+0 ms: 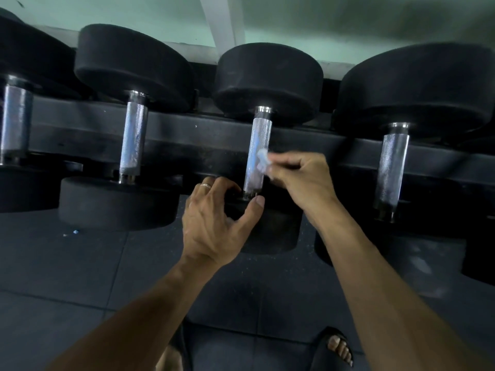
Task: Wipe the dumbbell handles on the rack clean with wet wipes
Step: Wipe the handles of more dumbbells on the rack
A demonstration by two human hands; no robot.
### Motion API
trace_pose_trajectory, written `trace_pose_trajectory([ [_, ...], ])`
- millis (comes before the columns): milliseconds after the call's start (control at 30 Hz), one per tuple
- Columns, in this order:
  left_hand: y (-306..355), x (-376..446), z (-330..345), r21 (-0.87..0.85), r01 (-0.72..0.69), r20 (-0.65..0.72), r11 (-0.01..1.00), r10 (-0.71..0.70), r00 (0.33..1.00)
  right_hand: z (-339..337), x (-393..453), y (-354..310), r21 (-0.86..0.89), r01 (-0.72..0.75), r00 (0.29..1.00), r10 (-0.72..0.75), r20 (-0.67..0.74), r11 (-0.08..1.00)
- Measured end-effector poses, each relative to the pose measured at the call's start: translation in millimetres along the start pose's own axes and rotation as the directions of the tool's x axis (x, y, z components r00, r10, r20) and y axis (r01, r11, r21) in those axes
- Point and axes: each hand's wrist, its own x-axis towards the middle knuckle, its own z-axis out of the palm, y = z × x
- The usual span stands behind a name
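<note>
The black rack [214,145] carries a row of dumbbells side by side, each lying across its rails with a round, matte black rubber head at either end and a cylindrical chrome handle between, its metal cross-hatched with fine knurling. The middle dumbbell handle [257,153] sits near the centre of the view, running from 12 o'clock down to 6 o'clock. The right hand [300,178] comes in from 5 o'clock, its fingers curled and pinching a small, crumpled, pale wet wipe [263,160] against the right side of that handle, about halfway along it. The left hand [214,223] comes in from 7 o'clock and rests on the near rubber head [270,234] of the same dumbbell, fingers spread and loosely bent over its upper edge, thumb tip beside the handle's lower collar; a thin ring [205,185] circles one finger. Neighbouring handles at 9 and 3 o'clock gleam with the same knurled finish. Below lies a dark, speckled rubber tile floor [80,277].
</note>
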Motion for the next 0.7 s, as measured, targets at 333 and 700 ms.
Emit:
trace_pose_trajectory([
  [333, -1.5, -0.3, 0.3, -0.011, -0.002, 0.011, 1.0, 0.002, 1.0, 4.8, 19.1, -8.6, -0.15, 0.196, 0.968, -0.216, -0.13, 0.969],
  [700, -2.7, -0.1, 1.1, -0.018, -0.024, -0.017, 1.0, 0.024, 1.0, 20.8, 44.3, -11.4, 0.016, 0.206, 0.924, -0.189, -0.332, 0.978],
])
